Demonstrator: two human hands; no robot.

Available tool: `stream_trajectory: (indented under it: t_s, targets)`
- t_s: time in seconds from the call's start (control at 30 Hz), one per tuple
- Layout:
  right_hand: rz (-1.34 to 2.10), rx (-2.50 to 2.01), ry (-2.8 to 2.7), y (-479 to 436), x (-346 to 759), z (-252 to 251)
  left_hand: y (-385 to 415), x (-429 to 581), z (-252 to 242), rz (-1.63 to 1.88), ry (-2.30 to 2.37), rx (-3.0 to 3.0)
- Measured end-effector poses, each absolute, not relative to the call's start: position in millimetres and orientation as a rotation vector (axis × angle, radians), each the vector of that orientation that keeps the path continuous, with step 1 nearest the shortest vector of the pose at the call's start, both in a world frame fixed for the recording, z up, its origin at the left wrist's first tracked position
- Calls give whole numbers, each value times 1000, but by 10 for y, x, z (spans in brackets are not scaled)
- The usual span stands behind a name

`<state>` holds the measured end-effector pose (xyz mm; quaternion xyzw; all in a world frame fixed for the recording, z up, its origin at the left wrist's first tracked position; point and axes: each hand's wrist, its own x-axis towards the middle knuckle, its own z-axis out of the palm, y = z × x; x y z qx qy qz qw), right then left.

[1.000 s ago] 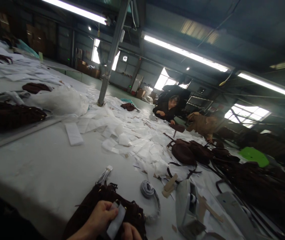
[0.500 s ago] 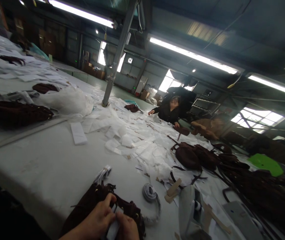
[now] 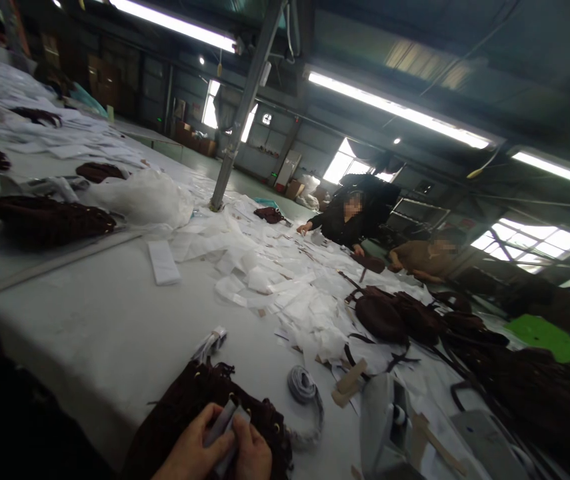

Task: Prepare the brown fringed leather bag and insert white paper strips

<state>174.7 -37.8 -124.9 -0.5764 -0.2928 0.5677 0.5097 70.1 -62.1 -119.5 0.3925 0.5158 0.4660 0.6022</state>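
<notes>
A dark brown bag with gold eyelets lies on the table's near edge under both my hands. My left hand pinches a pale grey-white strip over the bag's mouth. Close against it, my right hand has its fingers closed on the same strip. Whether the strip is attached to the bag is hidden by my fingers. From the bag's right side runs a wrapped strap ending in a coil. Another pale wrapped bundle sticks out at its far left.
White wrapping sheets cover the table's middle. Brown bags are heaped at right, near a grey dispenser-like object. A metal post rises from the table. A co-worker in black and another in brown sit across.
My left fingers have drawn lower, and more of the pale strip shows between my hands. The view has shifted slightly; the bag stays in place on the table.
</notes>
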Motion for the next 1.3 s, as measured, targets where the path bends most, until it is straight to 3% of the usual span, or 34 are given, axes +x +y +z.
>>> stream_trajectory:
  t_s: [0.27, 0.5, 0.73, 1.07, 1.17, 1.3]
  targets:
    - [1484, -1509, -669, -305, 1705, -1138, -652, 729, -1184, 1201, 1218, 834]
    - [1567, -1600, -774, -184, 1717, -891, -674, 675, -1145, 1257, 1341, 1143]
    - [1516, -1617, -855, -183, 1679, -1025, -751, 641, -1346, 1343, 1429, 1783]
    - [1689, -1797, -893, -107, 1813, -950, -741, 721, -1706, 930, 1609, 2438]
    - [1709, -1725, -867, -128, 1825, -958, -761, 734, -1580, 826, 1612, 2435]
    - [1699, -1633, -801, -174, 1816, -943, -795, 677, -1290, 1016, 1408, 1989]
